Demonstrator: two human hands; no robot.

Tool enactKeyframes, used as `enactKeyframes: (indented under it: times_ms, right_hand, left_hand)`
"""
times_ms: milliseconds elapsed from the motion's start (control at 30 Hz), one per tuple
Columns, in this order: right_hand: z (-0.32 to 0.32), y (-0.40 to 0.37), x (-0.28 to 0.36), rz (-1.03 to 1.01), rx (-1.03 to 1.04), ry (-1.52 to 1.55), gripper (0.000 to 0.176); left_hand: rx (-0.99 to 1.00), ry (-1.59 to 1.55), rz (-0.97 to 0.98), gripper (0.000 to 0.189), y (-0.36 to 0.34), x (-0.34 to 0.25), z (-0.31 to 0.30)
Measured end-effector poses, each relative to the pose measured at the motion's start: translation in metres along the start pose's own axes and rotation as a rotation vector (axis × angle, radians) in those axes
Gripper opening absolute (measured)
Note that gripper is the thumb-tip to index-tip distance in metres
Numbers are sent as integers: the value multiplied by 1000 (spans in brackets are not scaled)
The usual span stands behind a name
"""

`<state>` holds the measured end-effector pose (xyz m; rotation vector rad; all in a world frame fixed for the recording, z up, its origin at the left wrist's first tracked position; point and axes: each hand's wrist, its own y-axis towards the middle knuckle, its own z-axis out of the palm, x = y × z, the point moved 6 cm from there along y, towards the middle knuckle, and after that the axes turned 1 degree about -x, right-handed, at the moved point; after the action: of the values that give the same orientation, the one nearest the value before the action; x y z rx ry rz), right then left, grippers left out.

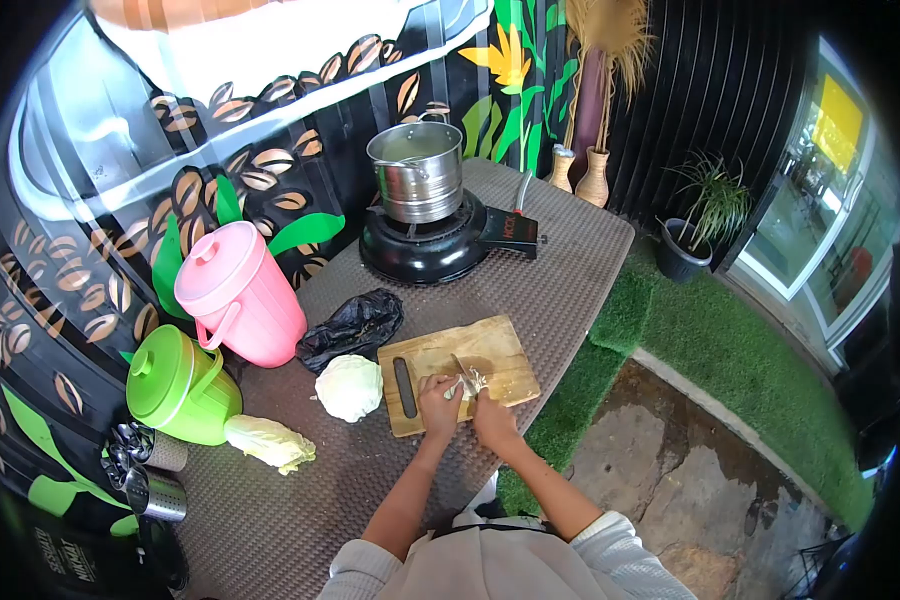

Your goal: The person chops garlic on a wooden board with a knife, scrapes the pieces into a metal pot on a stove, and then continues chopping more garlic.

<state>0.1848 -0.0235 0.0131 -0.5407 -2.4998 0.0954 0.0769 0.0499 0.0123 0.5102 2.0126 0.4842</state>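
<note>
A wooden cutting board (432,352) with a dark slot handle lies on the brown woven-look table. My left hand (439,404) is closed around a small pale piece of food (452,390) on the board. My right hand (493,420) is closed on a knife (460,368), whose blade points away from me beside my left fingers. Thin pale shreds (477,379) lie by the blade. Left of the board sit a round pale cabbage (349,388) and a black plastic bag (355,328). Farther left lies a long leafy cabbage (270,443).
A steel pot (417,175) stands on a black gas stove (420,250) at the back. Pink (245,300) and green (185,390) lidded jugs stand at the left, near metal utensil holders (156,494). The table's curved edge (580,352) runs along the right.
</note>
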Motion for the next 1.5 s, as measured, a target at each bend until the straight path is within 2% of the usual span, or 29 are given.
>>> enactKeyframes:
  times_ms: [67,200,267,367,500,600,733,833,967,1033,1100,1167,1200,1233,1300,1433,1467,1500]
  right_hand:
    - [-5,5,1,-87,29,-42,23]
    - [5,-9,0,-98,-23,-96,21]
    - [16,-15,-1,-70,-190,-129,20]
    - [23,-2,1,-128,-214,-121,20]
    - [6,6,2,-143,-124,-106,19]
    - [-9,-16,5,-130,-48,-105,22]
    - [11,-18,2,-37,-105,-60,22]
    - [5,-2,5,-82,-81,-113,25]
    - [-4,2,5,-106,17,-18,29]
    - [-13,-8,10,-44,90,-73,33]
    - [-4,-20,14,-76,14,-71,28]
    - [13,-18,8,-8,-105,-98,20]
    - [13,-21,12,-64,-170,-155,15]
    - [15,-19,11,-56,-167,-152,15]
    - [16,-5,9,-50,-108,-48,19]
    - [-5,6,7,-101,-50,-26,23]
    - [-11,3,6,-53,77,-19,32]
    - [-16,-5,8,-55,78,-19,32]
  left_hand:
    - [-12,5,7,18,0,-3,-1]
    - [2,6,4,18,0,0,1]
    - [1,19,17,18,0,2,2]
    - [29,5,-11,17,-4,3,2]
    - [-10,-9,-33,14,0,-1,-1]
    - [-27,-4,-45,12,-2,2,0]
    - [-11,41,-37,11,-2,4,4]
    - [2,38,-60,12,0,1,3]
    - [15,24,-34,15,-1,0,-1]
    - [9,26,-39,15,-2,1,0]
    - [7,20,-38,14,0,3,2]
    - [11,28,-5,13,0,5,5]
    - [15,27,-6,13,0,5,5]
    - [7,43,-4,12,1,5,5]
    - [11,57,3,12,-2,4,5]
    - [11,32,-42,11,0,2,4]
    - [17,22,-60,11,0,2,2]
    - [15,23,-60,11,-1,3,2]
